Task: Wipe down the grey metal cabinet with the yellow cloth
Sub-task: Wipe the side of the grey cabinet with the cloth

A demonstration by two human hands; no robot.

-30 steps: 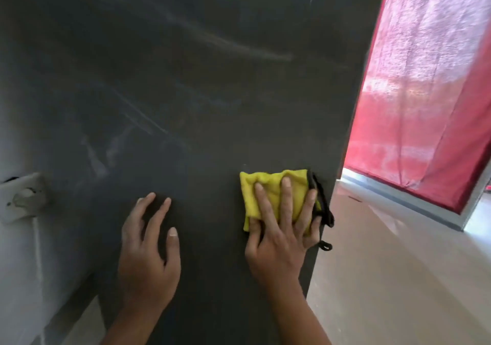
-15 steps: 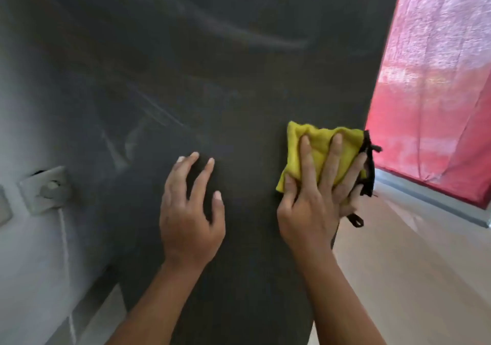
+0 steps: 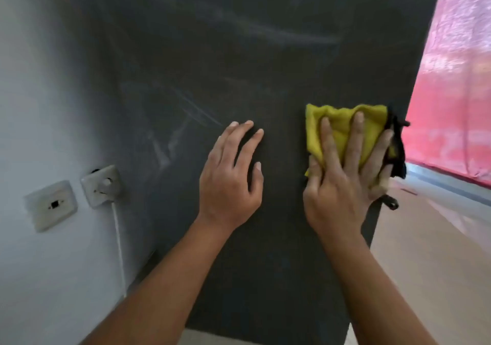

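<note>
Fingers (image 3: 354, 137) of the right hand (image 3: 337, 193) lie straight and spread wide over the yellow cloth (image 3: 342, 123) and press it flat against the grey metal cabinet (image 3: 265, 60), while the thumb rests at the cloth's lower left corner. In the head view the cloth sits close to the right vertical edge of the cabinet, at about the middle height of the picture. It is soft and fuzzy, folded into a crumpled, roughly square pad, and it has a black trim (image 3: 397, 145) on its right side which reaches past the cabinet edge, with a small black loop (image 3: 390, 202) hanging below. The cabinet panel is a dark grey, flat and matt sheet which fills most of the view, and it carries pale, dusty streaks in its upper part and on its left. The left hand (image 3: 228, 182) holds nothing; its fingers are straight, a little apart, and it rests flat on the panel just left of the cloth without touching it. On the left stands a white wall (image 3: 39, 92) with two pale socket plates (image 3: 50, 205) and a thin white cable (image 3: 121, 251) running down. On the right hangs a red curtain (image 3: 451, 84) above a beige floor (image 3: 430, 265).
</note>
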